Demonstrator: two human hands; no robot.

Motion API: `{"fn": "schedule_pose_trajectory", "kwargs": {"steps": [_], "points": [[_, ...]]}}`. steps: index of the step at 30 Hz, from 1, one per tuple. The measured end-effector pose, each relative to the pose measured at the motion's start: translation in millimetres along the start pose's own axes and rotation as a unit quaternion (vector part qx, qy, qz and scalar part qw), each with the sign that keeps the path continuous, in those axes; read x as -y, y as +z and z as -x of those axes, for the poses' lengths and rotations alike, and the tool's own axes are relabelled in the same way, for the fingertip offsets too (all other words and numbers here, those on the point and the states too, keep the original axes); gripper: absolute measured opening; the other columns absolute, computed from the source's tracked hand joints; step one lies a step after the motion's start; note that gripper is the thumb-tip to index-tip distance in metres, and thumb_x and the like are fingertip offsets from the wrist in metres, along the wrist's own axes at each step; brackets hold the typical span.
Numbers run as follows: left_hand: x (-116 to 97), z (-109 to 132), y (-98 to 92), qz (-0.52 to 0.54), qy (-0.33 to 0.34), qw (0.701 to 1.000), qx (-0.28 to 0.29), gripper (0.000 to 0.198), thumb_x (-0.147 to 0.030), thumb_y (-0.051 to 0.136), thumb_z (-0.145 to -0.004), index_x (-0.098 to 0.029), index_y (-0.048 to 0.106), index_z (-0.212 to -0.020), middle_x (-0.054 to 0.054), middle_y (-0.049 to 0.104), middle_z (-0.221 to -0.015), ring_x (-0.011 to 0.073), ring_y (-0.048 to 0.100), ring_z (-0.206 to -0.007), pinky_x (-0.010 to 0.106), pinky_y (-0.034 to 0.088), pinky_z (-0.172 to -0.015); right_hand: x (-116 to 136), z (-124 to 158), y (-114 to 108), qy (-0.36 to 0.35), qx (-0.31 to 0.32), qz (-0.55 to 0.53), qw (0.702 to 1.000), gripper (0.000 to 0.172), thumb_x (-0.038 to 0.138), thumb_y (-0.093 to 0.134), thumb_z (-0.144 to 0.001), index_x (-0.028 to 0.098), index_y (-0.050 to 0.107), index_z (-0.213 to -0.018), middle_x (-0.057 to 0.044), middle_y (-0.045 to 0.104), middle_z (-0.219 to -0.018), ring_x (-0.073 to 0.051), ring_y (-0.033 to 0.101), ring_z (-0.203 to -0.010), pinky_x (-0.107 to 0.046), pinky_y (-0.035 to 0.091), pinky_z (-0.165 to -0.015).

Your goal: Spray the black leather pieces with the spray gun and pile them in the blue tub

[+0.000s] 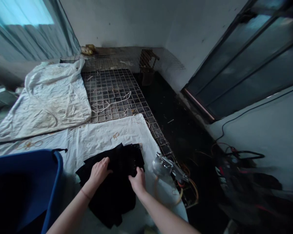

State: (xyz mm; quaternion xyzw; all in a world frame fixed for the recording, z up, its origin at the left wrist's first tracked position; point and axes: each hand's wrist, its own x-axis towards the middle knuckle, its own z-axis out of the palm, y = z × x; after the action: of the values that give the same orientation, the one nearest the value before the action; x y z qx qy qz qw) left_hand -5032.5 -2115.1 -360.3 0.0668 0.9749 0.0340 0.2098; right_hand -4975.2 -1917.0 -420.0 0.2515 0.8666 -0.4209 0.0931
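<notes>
Squarely, black cloth (113, 196) lies under both hands | left hand (101, 169) on left side, grip unclear | right hand (137, 179) pinches right edge, nearer spray gun (173, 167)

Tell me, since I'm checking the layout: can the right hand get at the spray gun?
Probably yes: the spray gun lies near the right hand, no obstacle between, though that hand touches the black cloth.

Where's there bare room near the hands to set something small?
Bare white cloth shows between the yellow band and blue tub, beyond the black fabric. Crowded: right of the right hand, with metal tool and hose.
</notes>
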Motion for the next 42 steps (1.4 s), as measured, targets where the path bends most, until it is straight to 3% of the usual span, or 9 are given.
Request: {"fn": "schedule_pose_trajectory", "kwargs": {"steps": [8,16,19,24,27,30,33,36,42], "points": [[1,27,-11.2,0.004,0.036,0.999,0.002,0.024,-0.026,0.065,-0.077,-0.022,0.056,-0.1,0.003,0.068,-0.097,0.0215,0.064,-0.089,0.031,0.042,-0.077,6,6,1,-0.024,-0.011,0.008,1.0,0.044,0.009,0.06,-0.064,0.016,0.062,-0.107,-0.01,0.066,-0.104,-0.026,0.062,-0.099,-0.033,0.049,-0.085],[11,47,1.4,0.03,0.051,0.988,-0.144,0.012,-0.026,0.064,-0.078,-0.022,0.062,-0.089,0.006,0.071,-0.097,0.0307,0.052,-0.117,0.051,0.029,-0.104,11,30,-13,-0.211,-0.096,0.012,0.973,0.022,0.009,0.058,-0.072,0.019,0.066,-0.09,-0.009,0.064,-0.099,-0.027,0.059,-0.097,-0.041,0.046,-0.088],[32,54,-2.0,0.054,0.035,0.993,-0.099,0.024,-0.031,0.062,-0.079,-0.02,0.062,-0.1,0.008,0.073,-0.093,0.0283,0.061,-0.105,0.048,0.034,-0.103,25,47,-29,-0.221,-0.035,-0.057,0.973,0.024,0.01,0.057,-0.073,0.02,0.064,-0.095,-0.007,0.067,-0.093,-0.025,0.063,-0.093,-0.037,0.049,-0.084],[65,29,-83.8,0.079,-0.003,0.997,-0.019,0.045,-0.042,0.062,-0.074,-0.02,0.057,-0.113,0.006,0.072,-0.09,0.0245,0.067,-0.087,0.03,0.047,-0.075,92,35,-63,-0.158,0.079,-0.183,0.967,0.019,0.021,0.063,-0.074,0.02,0.063,-0.093,-0.004,0.07,-0.089,-0.022,0.065,-0.086,-0.032,0.051,-0.08],[68,-31,-144.6,0.053,0.026,0.998,-0.026,0.053,-0.046,0.069,-0.066,-0.022,0.058,-0.112,0.005,0.071,-0.092,0.0252,0.066,-0.091,0.028,0.046,-0.073,134,-19,-58,-0.107,0.067,-0.261,0.957,0.025,0.022,0.064,-0.071,0.018,0.063,-0.095,-0.005,0.071,-0.096,-0.022,0.065,-0.091,-0.031,0.05,-0.083],[60,-111,-167.2,-0.015,0.058,0.997,-0.038,0.057,-0.046,0.072,-0.063,-0.021,0.058,-0.112,0.008,0.07,-0.101,0.0259,0.065,-0.095,0.029,0.047,-0.075,155,-92,-28,-0.052,0.038,-0.251,0.966,0.026,0.019,0.062,-0.07,0.016,0.062,-0.096,-0.006,0.071,-0.096,-0.021,0.066,-0.09,-0.028,0.05,-0.081],[48,-179,-143.6,-0.047,0.057,0.996,-0.058,0.064,-0.037,0.073,-0.065,-0.02,0.053,-0.124,0.01,0.069,-0.104,0.0276,0.063,-0.101,0.032,0.047,-0.082,150,-156,12,-0.014,-0.013,-0.144,0.989,0.03,0.017,0.059,-0.074,0.014,0.061,-0.103,-0.011,0.07,-0.104,-0.023,0.065,-0.099,-0.029,0.048,-0.086],[36,-216,-94.2,-0.065,0.063,0.993,-0.071,0.078,-0.024,0.072,-0.067,-0.02,0.04,-0.138,0.014,0.063,-0.118,0.0293,0.058,-0.112,0.038,0.044,-0.094,126,-189,43,0.03,-0.03,-0.081,0.996,0.038,0.013,0.056,-0.075,0.008,0.059,-0.112,-0.021,0.066,-0.111,-0.032,0.062,-0.107,-0.04,0.045,-0.091],[6,-207,-9.6,-0.033,0.135,0.962,-0.235,0.058,-0.009,0.046,-0.083,-0.024,0.043,-0.139,0.013,0.037,-0.149,0.0288,0.032,-0.138,0.05,0.028,-0.112,102,-202,64,0.043,-0.01,-0.053,0.998,0.042,0.013,0.05,-0.081,0.004,0.056,-0.121,-0.023,0.063,-0.118,-0.033,0.057,-0.115,-0.04,0.042,-0.097]]}}
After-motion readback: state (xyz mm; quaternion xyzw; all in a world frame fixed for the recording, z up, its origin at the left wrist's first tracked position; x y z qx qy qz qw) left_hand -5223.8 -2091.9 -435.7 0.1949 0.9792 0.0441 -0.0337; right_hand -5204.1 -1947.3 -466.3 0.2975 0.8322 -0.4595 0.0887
